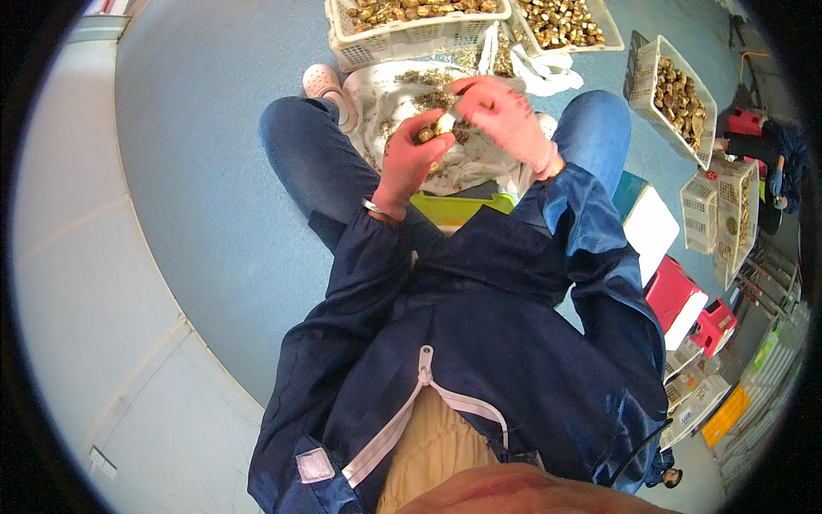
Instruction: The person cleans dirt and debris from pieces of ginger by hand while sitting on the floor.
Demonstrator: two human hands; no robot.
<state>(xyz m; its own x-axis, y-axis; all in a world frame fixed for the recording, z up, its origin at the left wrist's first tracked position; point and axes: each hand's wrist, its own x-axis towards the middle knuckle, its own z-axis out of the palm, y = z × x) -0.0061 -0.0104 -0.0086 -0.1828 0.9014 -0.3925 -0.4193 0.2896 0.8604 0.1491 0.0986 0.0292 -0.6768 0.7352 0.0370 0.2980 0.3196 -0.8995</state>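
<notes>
My left hand (411,154), in a pinkish knit glove, holds a small brown piece of produce (444,123) with a pale bared face, a mushroom by its look. Another brown piece (425,135) lies against the same fingers. Close on the right, my gloved right hand (504,115) is curled and blurred by motion. A greyish blade-like sliver (454,113) shows at its fingertips, too blurred to name surely. Below both hands a white plastic sheet (372,96) lies between my knees, strewn with dark trimmings (433,101).
Ahead stand a white plastic crate (363,51) and a second crate (600,46), both full of brown pieces. Another filled crate (661,119) stands right, near stacked crates (700,212) and a seated person (787,160). Red stools (671,289) are beside me; a wall (70,225) runs left.
</notes>
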